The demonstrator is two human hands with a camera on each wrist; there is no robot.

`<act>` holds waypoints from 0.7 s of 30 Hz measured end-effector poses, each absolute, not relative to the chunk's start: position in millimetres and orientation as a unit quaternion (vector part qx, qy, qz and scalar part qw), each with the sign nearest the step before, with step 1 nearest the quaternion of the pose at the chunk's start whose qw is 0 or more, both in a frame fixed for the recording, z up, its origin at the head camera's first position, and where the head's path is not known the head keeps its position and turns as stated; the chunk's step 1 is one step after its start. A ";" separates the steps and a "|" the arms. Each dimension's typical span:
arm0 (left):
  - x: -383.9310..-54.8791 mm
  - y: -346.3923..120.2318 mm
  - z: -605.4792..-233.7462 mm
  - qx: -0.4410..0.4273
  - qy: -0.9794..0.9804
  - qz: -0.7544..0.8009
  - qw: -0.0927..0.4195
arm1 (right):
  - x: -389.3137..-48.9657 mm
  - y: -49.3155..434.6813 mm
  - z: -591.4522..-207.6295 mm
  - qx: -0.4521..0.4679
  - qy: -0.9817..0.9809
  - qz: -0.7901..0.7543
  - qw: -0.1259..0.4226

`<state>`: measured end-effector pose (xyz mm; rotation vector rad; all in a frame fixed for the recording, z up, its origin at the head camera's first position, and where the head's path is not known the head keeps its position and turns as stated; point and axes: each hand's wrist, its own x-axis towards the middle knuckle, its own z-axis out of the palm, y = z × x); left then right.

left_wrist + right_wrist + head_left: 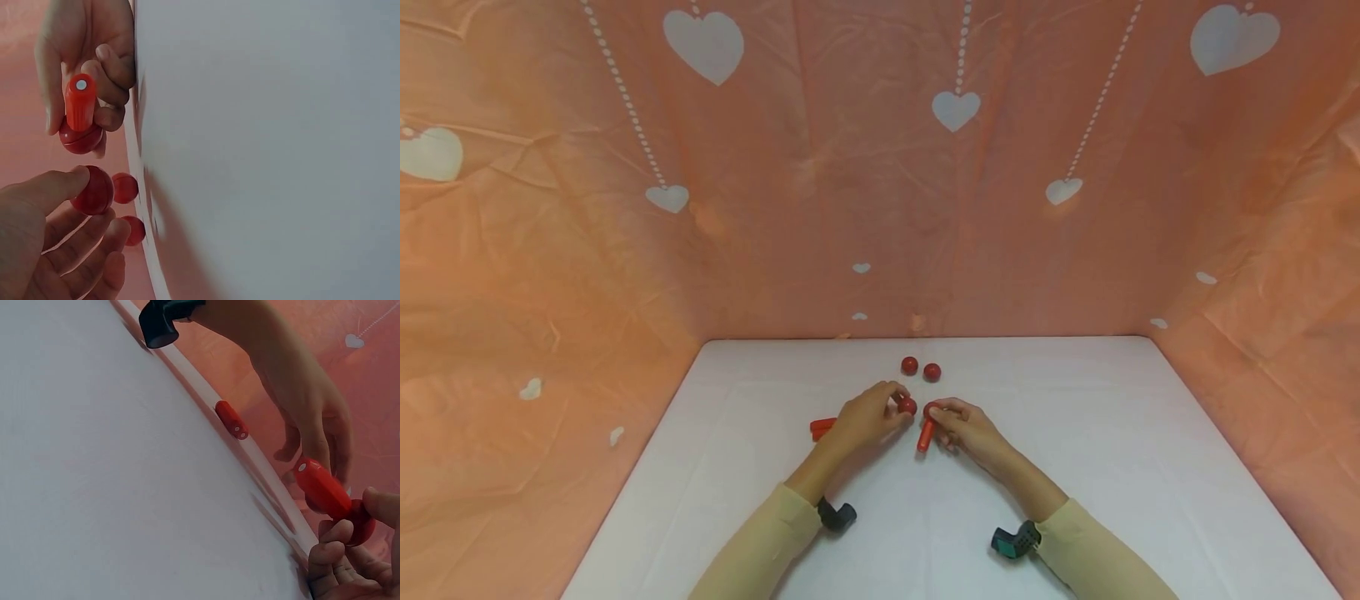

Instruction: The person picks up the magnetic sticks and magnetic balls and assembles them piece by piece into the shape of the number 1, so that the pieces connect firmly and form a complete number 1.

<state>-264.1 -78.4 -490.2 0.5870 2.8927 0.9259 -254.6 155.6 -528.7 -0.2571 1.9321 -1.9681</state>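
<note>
My left hand (867, 417) pinches a red ball (97, 190) between thumb and fingers, other fingers spread loosely behind it. Facing it, my right hand (973, 433) grips a second red ball (80, 141) that has a short red rod (925, 436) joined to it. The rod points toward the near side and bears a pale round dot on its free end. A small gap separates the two held balls in the head view. In the right wrist view the left hand's ball is mostly hidden behind the rod.
Two more red balls, a left one (909, 366) and a right one (932, 372), lie farther back on the white table (1060, 400). Red rods (231, 420) lie together beside my left hand, partly covered by it in the head view. Orange cloth (880, 208) with hearts surrounds the table.
</note>
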 end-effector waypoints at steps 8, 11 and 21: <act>-252.2 -88.1 -492.1 0.193 0.932 0.306 0.023 | -253.6 156.2 -528.6 -0.091 0.685 -0.698 0.185; -247.1 -91.1 -490.4 0.196 0.930 0.311 0.027 | -253.9 156.3 -528.8 -0.088 0.685 -0.700 0.184; -236.1 -100.1 -488.9 0.210 0.921 0.323 0.052 | -254.1 156.2 -530.3 -0.088 0.685 -0.701 0.179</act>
